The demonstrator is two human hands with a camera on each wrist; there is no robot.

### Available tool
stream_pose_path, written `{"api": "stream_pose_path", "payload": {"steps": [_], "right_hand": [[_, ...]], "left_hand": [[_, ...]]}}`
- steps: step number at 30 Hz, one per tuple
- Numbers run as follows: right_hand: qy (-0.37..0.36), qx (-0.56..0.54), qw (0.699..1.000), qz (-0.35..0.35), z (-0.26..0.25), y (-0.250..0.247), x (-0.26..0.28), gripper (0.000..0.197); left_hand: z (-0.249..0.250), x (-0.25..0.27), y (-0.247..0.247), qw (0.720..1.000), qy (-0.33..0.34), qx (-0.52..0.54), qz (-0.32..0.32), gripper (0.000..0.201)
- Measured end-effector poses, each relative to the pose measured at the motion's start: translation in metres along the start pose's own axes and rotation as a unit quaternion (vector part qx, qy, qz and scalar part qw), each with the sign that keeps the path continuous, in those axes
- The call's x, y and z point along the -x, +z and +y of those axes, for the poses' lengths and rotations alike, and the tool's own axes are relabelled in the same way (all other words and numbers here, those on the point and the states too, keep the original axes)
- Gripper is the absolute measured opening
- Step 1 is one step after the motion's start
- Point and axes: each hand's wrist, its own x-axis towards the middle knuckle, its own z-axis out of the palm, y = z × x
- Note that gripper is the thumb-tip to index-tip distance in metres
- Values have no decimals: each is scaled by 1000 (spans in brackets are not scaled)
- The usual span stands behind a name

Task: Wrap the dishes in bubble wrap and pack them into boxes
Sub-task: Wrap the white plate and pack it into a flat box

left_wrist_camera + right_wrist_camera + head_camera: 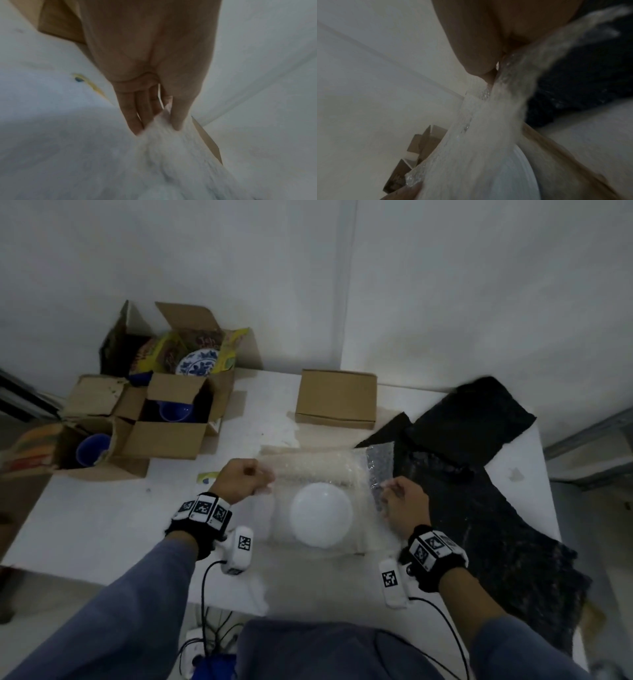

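A round white dish [321, 514] lies on a sheet of clear bubble wrap [317, 465] at the table's near middle. My left hand [244, 478] pinches the sheet's left edge, thumb and fingers [132, 121] closed on the wrap [163, 135]. My right hand [404, 498] pinches the right edge, which is lifted off the table. In the right wrist view the wrap [481, 128] stretches from my fingers down over the white dish [510, 180]. A shut cardboard box [337, 398] stands behind the wrap.
Open cardboard boxes at the back left hold a blue-and-white patterned plate [198, 362] and blue cups [174, 410]. A black sheet [479, 474] covers the table's right side. The white table [96, 518] meets a white wall behind. Cables hang below the front edge.
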Motion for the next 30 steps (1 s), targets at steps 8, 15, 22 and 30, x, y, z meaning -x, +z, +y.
{"api": "stream_pose_path", "payload": {"steps": [8, 15, 22, 30], "right_hand": [[98, 35, 995, 12, 23, 28, 7, 12], [10, 185, 979, 88, 21, 27, 22, 54], [-238, 447, 855, -113, 12, 46, 21, 86], [-219, 536, 803, -146, 24, 64, 8, 105]], "left_hand": [[-38, -23, 18, 994, 20, -80, 76, 36], [-41, -22, 15, 945, 204, -225, 121, 68], [-36, -13, 42, 831, 337, -419, -139, 89], [-64, -24, 58, 808, 307, -487, -127, 105]]}}
